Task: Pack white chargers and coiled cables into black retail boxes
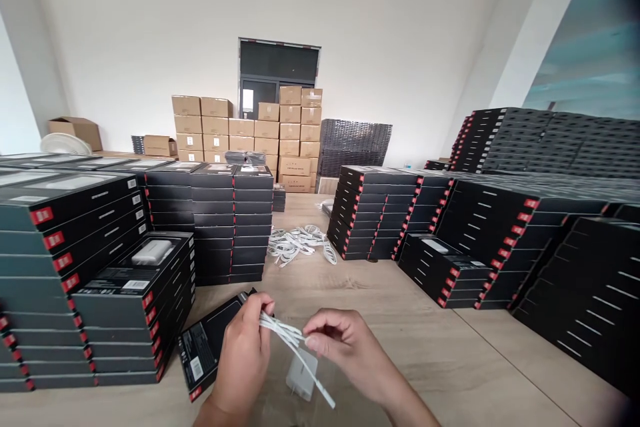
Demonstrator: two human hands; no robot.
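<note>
My left hand point(245, 353) is closed around a black flat product box point(205, 347) and also pinches a bundle of white cable point(285, 337) against it. My right hand point(345, 340) pinches the same white cable at its other side. A white charger block point(301, 375) lies on the wooden table point(400, 327) just below the cable, between my hands. The cable's loose end trails down to the right of the charger.
Tall stacks of black boxes with red tabs stand at the left point(75, 260), centre point(220, 220) and right point(525, 240). A pile of loose white cables point(300, 243) lies farther back on the table. Brown cartons point(260, 137) are stacked against the back wall.
</note>
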